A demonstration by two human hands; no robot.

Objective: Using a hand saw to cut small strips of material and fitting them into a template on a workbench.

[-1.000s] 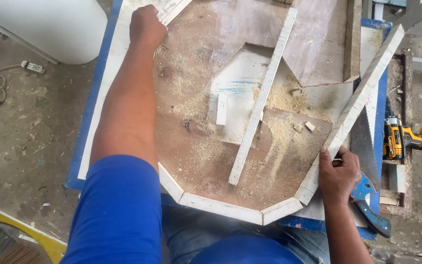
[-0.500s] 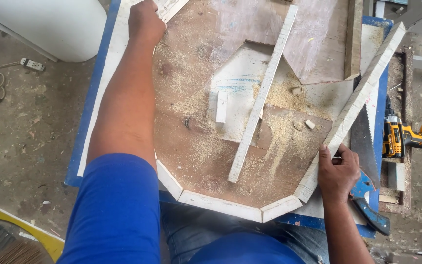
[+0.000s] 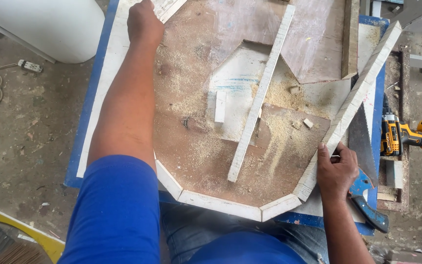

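Note:
A frame of white wooden strips [image 3: 221,204] lies around a brown, sawdust-covered board [image 3: 196,142] on the workbench. My left hand [image 3: 144,22] reaches far forward and presses on the left strip [image 3: 104,88] near its far corner. My right hand [image 3: 336,168] rests on the long right strip [image 3: 355,98], fingers curled against its lower end. A loose white strip [image 3: 261,93] lies diagonally across the middle of the board. A short white offcut [image 3: 220,106] lies beside it.
A handsaw with a blue handle [image 3: 365,195] lies under my right wrist. A yellow and black cordless drill [image 3: 411,134] sits at the right edge. The blue bench edge [image 3: 86,112] runs down the left. A white tank [image 3: 50,24] and a power strip [image 3: 29,66] are on the floor.
The view has shifted slightly. Both hands stay on the left and right strips, nearly unmoved.

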